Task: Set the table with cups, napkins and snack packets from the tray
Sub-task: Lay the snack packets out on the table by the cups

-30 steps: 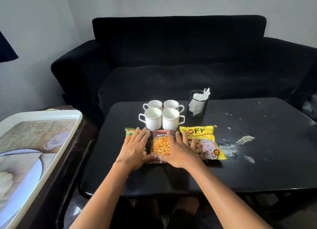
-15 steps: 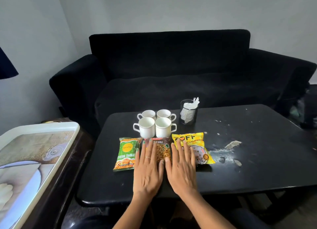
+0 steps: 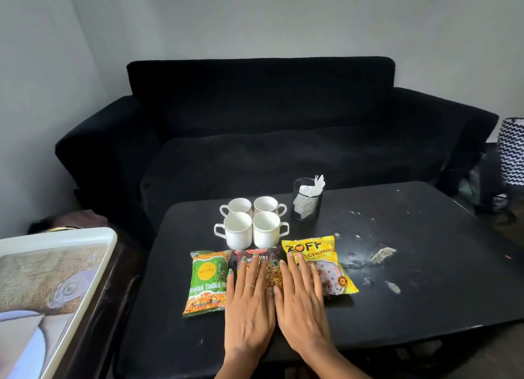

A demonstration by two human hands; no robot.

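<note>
Behind the black table [image 3: 397, 279] stands a dark sofa [image 3: 269, 129]. Four white cups [image 3: 251, 222] sit in a tight square, a black holder with napkins [image 3: 307, 200] just to their right. Three snack packets lie in a row nearer you: green packet [image 3: 207, 282], dark middle packet [image 3: 262, 265], yellow packet [image 3: 320, 262]. Your left hand [image 3: 249, 302] and right hand [image 3: 300, 302] rest flat, fingers straight, on the middle packet, the right also touching the yellow one. A white tray [image 3: 56, 279] sits at left.
</note>
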